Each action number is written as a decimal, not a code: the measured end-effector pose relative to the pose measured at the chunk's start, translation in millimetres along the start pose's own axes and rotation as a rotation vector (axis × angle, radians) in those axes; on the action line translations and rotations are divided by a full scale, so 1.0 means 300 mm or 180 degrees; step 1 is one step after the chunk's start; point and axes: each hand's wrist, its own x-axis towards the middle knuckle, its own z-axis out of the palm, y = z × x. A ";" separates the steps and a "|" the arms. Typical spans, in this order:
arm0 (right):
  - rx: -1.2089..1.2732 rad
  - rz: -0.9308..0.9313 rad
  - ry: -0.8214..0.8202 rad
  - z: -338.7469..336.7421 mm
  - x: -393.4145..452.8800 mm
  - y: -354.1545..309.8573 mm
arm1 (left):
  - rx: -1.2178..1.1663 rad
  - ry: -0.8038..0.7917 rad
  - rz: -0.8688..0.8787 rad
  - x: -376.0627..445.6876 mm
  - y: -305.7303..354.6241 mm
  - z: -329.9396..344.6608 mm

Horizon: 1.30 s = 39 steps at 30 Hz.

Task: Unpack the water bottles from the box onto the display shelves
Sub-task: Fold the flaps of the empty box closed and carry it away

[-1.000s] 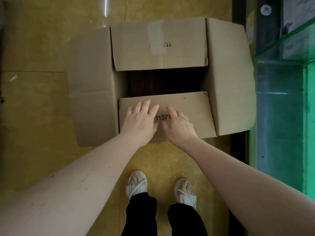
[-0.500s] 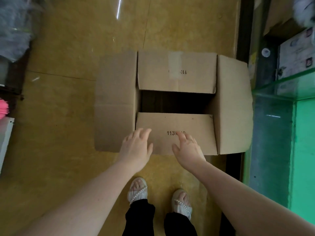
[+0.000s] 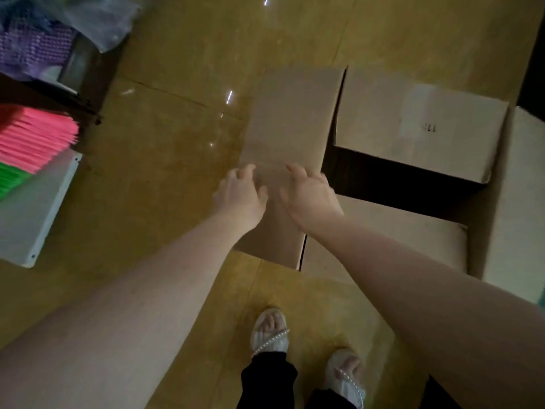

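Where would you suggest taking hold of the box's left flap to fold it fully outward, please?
Probably its free outer edge, from the near-left side where the left hand and right hand already hover. The left flap lies wide and roughly flat, hinged along the cardboard box's dark opening, so that far edge gives most leverage.

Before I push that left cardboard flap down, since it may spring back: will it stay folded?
Probably not by itself. The left flap looks like stiff, flat board, bending only at its crease. Both hands, left hand and right hand, are over it.
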 end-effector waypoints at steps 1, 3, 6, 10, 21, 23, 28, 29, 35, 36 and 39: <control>-0.0067 -0.0005 -0.0015 0.016 0.013 -0.010 | -0.0024 0.0040 -0.0012 0.011 -0.010 0.009; -0.0232 -0.0010 0.0016 0.044 0.026 -0.020 | -0.0113 0.0062 -0.0088 0.025 -0.028 0.029; -0.0414 -0.0015 0.0103 0.072 0.030 -0.016 | -0.0536 -0.0044 -0.0384 0.053 -0.047 0.050; -0.0412 -0.0082 0.0089 0.075 0.026 -0.007 | -0.1540 -0.0223 -0.0922 0.087 -0.051 0.057; 0.0485 -0.0044 -0.0211 0.003 -0.039 0.015 | -0.1272 0.0298 -0.0940 -0.036 -0.013 -0.033; 0.0756 0.0016 -0.0274 -0.035 -0.082 0.010 | -0.1048 0.0509 -0.0593 -0.117 0.016 -0.074; 0.1311 0.0272 -0.0272 -0.161 -0.201 0.025 | -0.0867 0.0405 0.0344 -0.280 0.146 -0.116; 0.1454 0.0305 -0.0242 -0.192 -0.223 0.034 | -0.0821 0.0263 0.0504 -0.301 0.181 -0.121; 0.2037 0.0484 0.0169 -0.294 -0.279 0.185 | -0.0380 -0.0527 0.1153 -0.336 0.392 -0.058; 0.1958 0.0468 0.0250 -0.293 -0.272 0.227 | -0.0200 -0.0627 0.1187 -0.330 0.419 -0.027; 0.1469 0.0393 0.0322 -0.290 -0.243 0.352 | 0.0485 -0.0696 0.1331 -0.298 0.477 0.069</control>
